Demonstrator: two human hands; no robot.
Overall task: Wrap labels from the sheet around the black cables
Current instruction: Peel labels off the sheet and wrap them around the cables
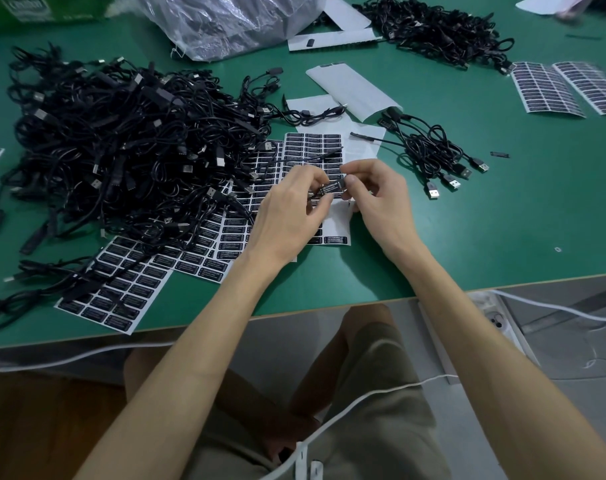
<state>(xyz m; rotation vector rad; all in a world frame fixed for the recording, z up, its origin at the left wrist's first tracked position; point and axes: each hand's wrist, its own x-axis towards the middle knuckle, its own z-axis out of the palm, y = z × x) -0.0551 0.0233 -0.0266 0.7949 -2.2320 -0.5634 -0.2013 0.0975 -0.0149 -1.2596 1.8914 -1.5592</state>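
The left hand (291, 209) and right hand (377, 195) share a narrow grip, fingertips pinching a black label (331, 189) against the cable (305, 158), just above the label sheet (312, 143). The wrap looks half-made. A small bunch (429, 150) lies apart to the right, probably finished. The big heap (114, 140) on the desk (467, 237) suggests most of the work remains.

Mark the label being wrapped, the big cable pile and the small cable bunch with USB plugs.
label (332, 188): head view, middle of its printed face.
big cable pile (121, 140): head view, centre of the tangle.
small cable bunch (428, 147): head view, looped wires above the plugs.
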